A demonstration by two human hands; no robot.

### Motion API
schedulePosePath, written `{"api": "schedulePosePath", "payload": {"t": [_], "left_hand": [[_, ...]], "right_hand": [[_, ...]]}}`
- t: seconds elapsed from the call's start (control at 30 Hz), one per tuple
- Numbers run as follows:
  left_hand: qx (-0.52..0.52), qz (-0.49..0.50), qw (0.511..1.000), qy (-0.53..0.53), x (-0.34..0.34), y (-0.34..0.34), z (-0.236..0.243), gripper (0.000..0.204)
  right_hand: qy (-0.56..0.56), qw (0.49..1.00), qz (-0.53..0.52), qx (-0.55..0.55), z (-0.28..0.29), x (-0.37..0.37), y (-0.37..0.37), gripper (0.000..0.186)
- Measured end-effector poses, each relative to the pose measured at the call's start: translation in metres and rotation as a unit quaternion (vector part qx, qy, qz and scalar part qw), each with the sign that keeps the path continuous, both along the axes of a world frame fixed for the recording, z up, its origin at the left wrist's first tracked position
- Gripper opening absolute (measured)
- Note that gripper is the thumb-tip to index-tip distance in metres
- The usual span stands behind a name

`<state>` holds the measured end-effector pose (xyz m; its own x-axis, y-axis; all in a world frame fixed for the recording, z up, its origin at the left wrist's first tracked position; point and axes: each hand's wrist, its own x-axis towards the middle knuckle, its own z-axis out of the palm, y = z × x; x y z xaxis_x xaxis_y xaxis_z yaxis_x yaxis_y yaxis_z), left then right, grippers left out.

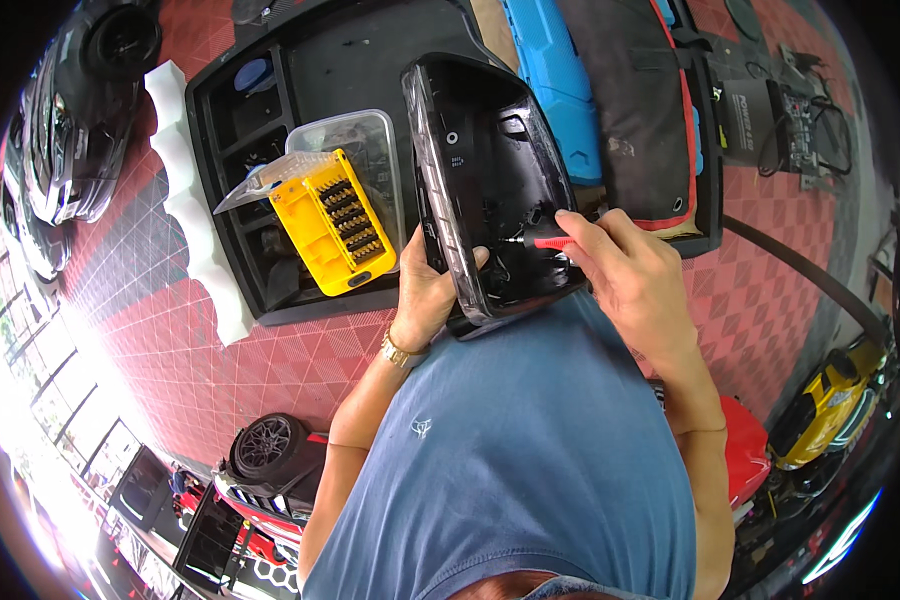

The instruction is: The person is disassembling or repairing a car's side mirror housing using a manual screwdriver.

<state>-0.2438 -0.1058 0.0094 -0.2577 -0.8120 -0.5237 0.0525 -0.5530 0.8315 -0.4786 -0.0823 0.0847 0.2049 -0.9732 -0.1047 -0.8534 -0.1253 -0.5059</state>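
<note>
A glossy black mirror-type housing (500, 120) with a clear ribbed strip along its left edge is tilted in front of my body, its hollow inside facing up. Gripping its lower left side is my left hand (428, 298), with the thumb over the rim. My right hand (630, 275) pinches a red-handled screwdriver (550, 242), whose metal shaft points left into the lower part of the housing. What the tip touches is too small to tell. Left of the housing, a yellow bit case (308, 238) lies with its clear lid raised, showing rows of bits, on a clear plastic box (382, 150).
The black cart top (370, 60) has compartments on its left. A blue case (545, 70) and a black bag with red edging (635, 130) lie on the right. White wavy foam (175, 190) lines the cart's left side. Cars stand around on red floor tiles (280, 360).
</note>
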Motion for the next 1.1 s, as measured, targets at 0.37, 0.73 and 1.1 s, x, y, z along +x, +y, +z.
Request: {"api": "schedulePosePath", "payload": {"t": [0.37, 0.73, 1.1], "left_hand": [[-0.012, 0.002, 1.0, -0.017, 0.001, 0.001, -0.004, 0.043], [-0.022, -0.031, 0.999, -0.036, 0.003, -0.003, -0.006, 0.039], [0.009, -0.014, 1.0, -0.001, 0.002, -0.002, -0.003, 0.041]], "right_hand": [[-0.004, 0.998, 0.056, -0.019, 0.001, 0.002, -0.013, 0.037], [-0.074, 0.994, 0.07, -0.051, -0.006, 0.003, -0.021, 0.024], [-0.091, 0.988, 0.108, -0.058, -0.005, -0.004, -0.027, 0.032]]}}
